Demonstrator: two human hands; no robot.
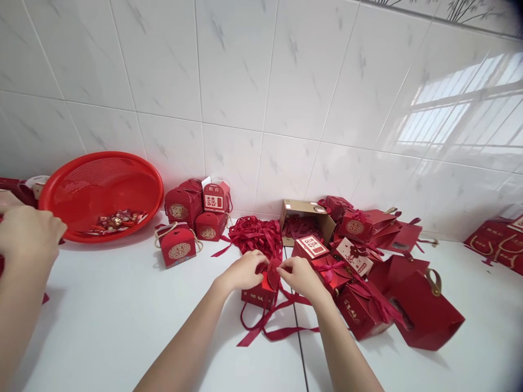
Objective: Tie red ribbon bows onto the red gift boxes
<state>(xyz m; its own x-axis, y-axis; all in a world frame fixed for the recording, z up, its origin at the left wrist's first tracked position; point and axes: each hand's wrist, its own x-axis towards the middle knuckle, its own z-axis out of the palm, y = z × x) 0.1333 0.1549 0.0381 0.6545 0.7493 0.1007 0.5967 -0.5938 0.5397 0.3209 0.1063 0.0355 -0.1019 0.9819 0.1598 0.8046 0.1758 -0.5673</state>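
A small red gift box [257, 296] with gold lettering stands on the white surface between my hands. My left hand [247, 270] is closed at the left side of its top, with the fingertips partly hidden behind the thumb. My right hand [301, 276] pinches the edge of the box's rounded top flap [274, 272] from the right. Loose dark-red ribbon [281, 332] trails from the box across the surface in front of it. A heap of the same ribbon [255, 233] lies just behind.
A red plastic basket [102, 239] with wrapped sweets leans at the wall. Several red boxes [180, 251] stand beside it. An open cardboard box [300, 206] and piled red gift boxes [359, 310] lie to the right. Another person's hand [28, 234] is at far left.
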